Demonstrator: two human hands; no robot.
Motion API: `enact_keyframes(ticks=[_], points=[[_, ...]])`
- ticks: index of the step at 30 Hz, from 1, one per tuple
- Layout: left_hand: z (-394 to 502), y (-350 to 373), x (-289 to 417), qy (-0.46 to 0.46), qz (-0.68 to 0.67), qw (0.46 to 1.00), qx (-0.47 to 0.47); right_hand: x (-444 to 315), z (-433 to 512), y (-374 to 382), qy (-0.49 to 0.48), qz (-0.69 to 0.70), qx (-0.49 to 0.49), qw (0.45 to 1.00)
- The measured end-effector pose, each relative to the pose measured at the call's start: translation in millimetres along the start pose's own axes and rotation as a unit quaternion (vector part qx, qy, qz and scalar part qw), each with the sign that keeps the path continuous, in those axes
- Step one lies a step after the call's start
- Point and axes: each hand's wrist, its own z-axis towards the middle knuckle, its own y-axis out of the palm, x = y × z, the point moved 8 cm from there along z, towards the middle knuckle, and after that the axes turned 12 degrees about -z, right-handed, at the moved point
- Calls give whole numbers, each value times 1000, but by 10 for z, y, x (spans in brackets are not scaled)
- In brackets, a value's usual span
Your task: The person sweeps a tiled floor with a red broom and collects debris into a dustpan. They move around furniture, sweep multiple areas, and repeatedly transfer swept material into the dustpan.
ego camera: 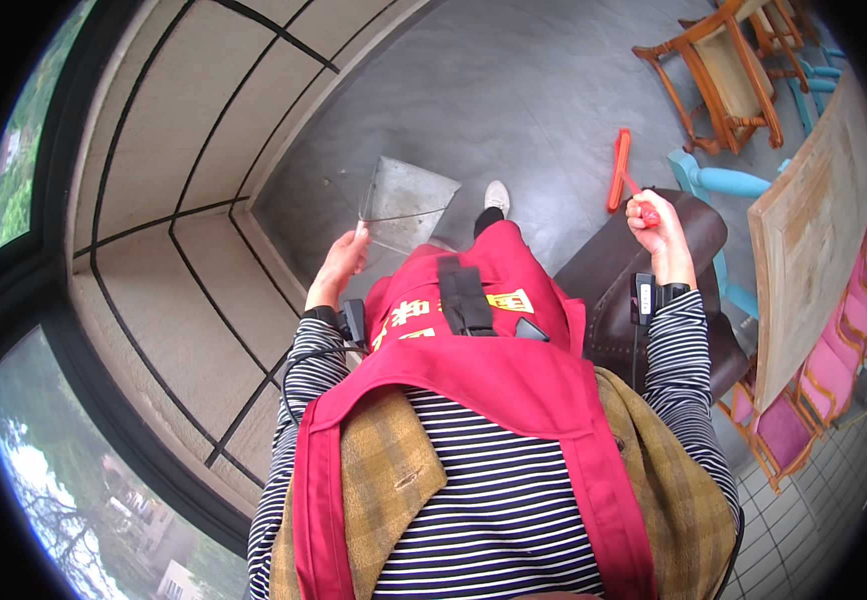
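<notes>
My left hand [341,262] grips the handle of a grey metal dustpan [409,196], whose wire bail crosses over the pan. The pan hangs at or just above the floor, ahead and to the left of me; which of the two I cannot tell. In my right hand [658,225] is the red handle of a broom [618,171] with an orange-red head. The broom head is out ahead on the right, beyond a dark brown leather seat [628,285]. Between the two tools, one white shoe [497,196] of mine shows below the red apron [478,375].
A beige wall with black lines [178,172] and black-framed windows [36,300] run along my left. To the right stand a wooden tabletop [808,225] with light-blue legs, a wooden chair [726,82] and several pink-upholstered chairs [827,375]. The floor [523,82] is smooth grey.
</notes>
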Motion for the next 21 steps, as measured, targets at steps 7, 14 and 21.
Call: enact_keyframes(ticks=[7, 14, 21], points=[[77, 83, 246, -22, -22, 999, 13, 359, 158, 1077, -5, -98, -41, 994], [176, 134, 277, -10, -23, 1000, 5, 281, -335, 2197, 68, -83, -189, 976], [22, -36, 291, 9, -22, 1000, 6, 385, -337, 2694, 75, 12, -277, 958]])
